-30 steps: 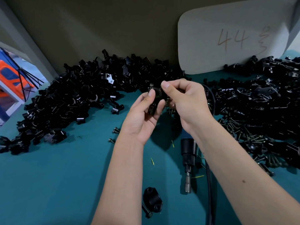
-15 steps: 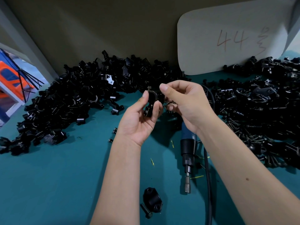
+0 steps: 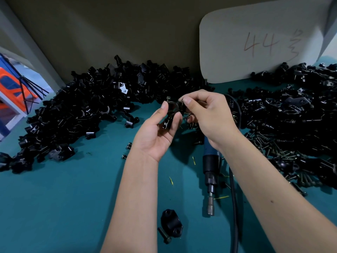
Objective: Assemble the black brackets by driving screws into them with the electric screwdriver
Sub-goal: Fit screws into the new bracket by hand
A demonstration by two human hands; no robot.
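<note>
Screw (image 3: 182, 101) now at bracket (image 3: 171, 114) top

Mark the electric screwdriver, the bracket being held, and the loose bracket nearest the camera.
electric screwdriver (image 3: 211, 159): head view, on its dark body lying on the teal table.
held bracket (image 3: 172, 108): head view, on its ring between the left-hand fingers.
loose bracket (image 3: 171, 223): head view, on its top face, near the bottom edge.

We see dim, even light; soft shadows pool under both hands (image 3: 209, 115) on the teal table (image 3: 63, 198). Edges bow outward; the fingertips (image 3: 187, 101) blur slightly.
</note>
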